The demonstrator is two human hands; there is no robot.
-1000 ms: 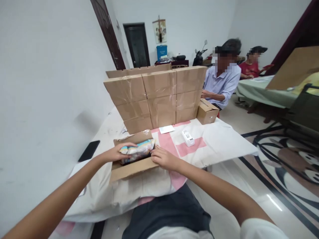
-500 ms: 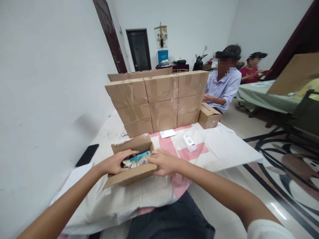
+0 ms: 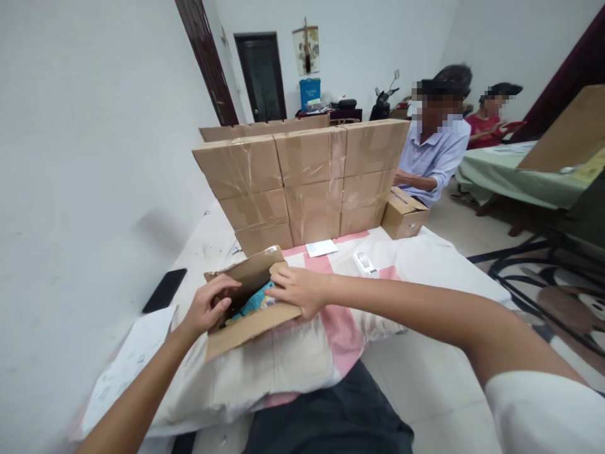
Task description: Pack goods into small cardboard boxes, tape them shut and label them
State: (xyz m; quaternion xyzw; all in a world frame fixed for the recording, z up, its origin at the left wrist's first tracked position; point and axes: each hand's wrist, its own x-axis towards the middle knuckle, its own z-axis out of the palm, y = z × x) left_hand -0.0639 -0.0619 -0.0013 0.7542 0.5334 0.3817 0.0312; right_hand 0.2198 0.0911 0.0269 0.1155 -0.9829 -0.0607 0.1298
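Note:
An open cardboard box [image 3: 255, 330] sits in front of me with its long flaps spread. Deep inside it lies a shiny blue and yellow packet [image 3: 255, 301], partly hidden by the box walls and my fingers. At the box's left end, my left hand [image 3: 212, 304] is half curled with thumb and fingers apart, holding nothing. My right hand [image 3: 300, 290] grips the right end of the box, its fingers bent over the short flap there and the fingertips close to the packet.
Behind the box stands a wall of taped cartons [image 3: 312, 189]. A white card [image 3: 322, 248], a white tape dispenser [image 3: 365, 265] and a small carton [image 3: 405, 215] are on the cloth. A black phone [image 3: 164, 290] and printed paper [image 3: 132, 353] lie left. A person [image 3: 437, 148] sits beyond.
The packet has gone down into the box, and my left hand has let go of it and drawn back left. My right hand has shifted onto the box's right end flap.

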